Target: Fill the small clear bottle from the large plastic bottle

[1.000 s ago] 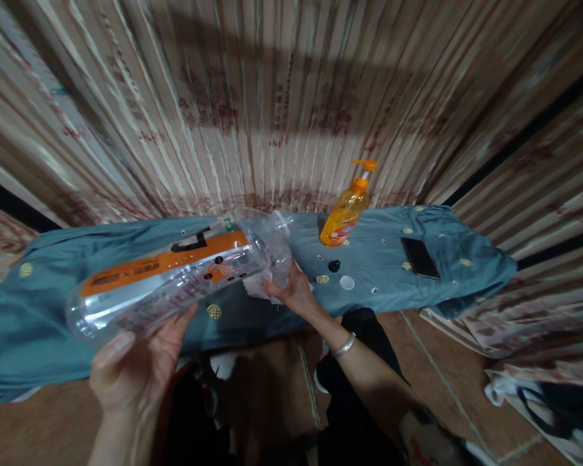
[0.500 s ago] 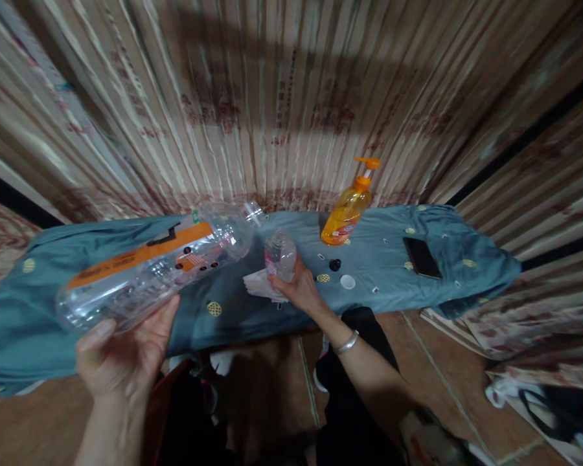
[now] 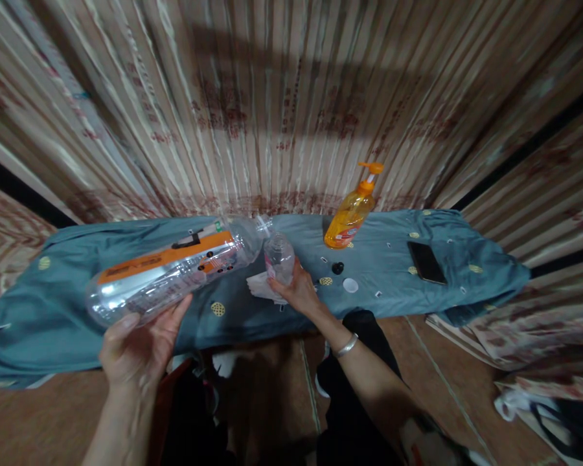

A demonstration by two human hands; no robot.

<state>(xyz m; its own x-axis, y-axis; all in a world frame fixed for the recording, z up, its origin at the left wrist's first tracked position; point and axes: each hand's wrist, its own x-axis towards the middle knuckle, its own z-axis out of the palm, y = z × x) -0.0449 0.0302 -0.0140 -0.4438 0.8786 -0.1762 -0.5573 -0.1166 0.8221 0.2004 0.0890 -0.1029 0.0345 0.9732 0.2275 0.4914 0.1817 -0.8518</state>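
My left hand grips the base of a large clear plastic bottle with an orange label. The bottle lies nearly level above the table, its uncapped neck pointing right. My right hand wraps round a small clear bottle with a pink label, standing upright on the blue cloth. The large bottle's mouth is just left of and above the small bottle's top. A crumpled white tissue lies under my right hand.
An orange pump bottle stands behind. A black cap and a white cap lie on the cloth to the right. A black phone lies further right. Striped curtains hang behind the table.
The large bottle swung left and clear of the small bottle, then came back so its mouth is next to the small bottle's top. My right hand kept the small bottle standing.
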